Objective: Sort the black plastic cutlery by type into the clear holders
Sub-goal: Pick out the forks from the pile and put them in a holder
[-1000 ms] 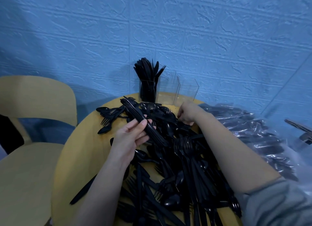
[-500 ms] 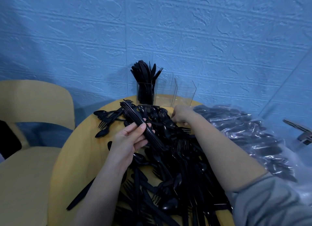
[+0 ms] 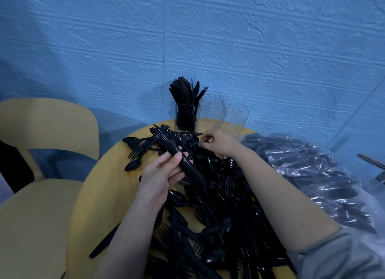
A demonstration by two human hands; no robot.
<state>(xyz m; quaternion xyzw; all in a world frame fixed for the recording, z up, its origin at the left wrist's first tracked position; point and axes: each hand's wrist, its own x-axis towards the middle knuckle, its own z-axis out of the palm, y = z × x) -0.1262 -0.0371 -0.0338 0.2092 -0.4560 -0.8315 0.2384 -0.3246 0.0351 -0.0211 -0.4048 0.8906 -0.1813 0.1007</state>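
Black plastic, light and slick

Heaped across the round table (image 3: pixel 98 187) from 6 to 12 o'clock: loose cutlery pile (image 3: pixel 218 216), thin, stiff, prone to tangling and sliding. Best taken mid-handle, several stacked flat. At 10 o'clock, left hand (image 3: pixel 164 174) clamped round a bundle of knives (image 3: pixel 179 156). Farther, at 12 o'clock, right hand (image 3: pixel 218 142) pinching at the pile, held piece too small to tell. Beyond, filled holder (image 3: pixel 186 116); beside it at 1 o'clock, empty holders (image 3: pixel 233 116).

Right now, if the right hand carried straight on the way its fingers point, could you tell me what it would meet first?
Probably the top of the black plastic cutlery pile just left of the right hand; the knife-filled clear plastic holder stands behind it, though depth is unclear.
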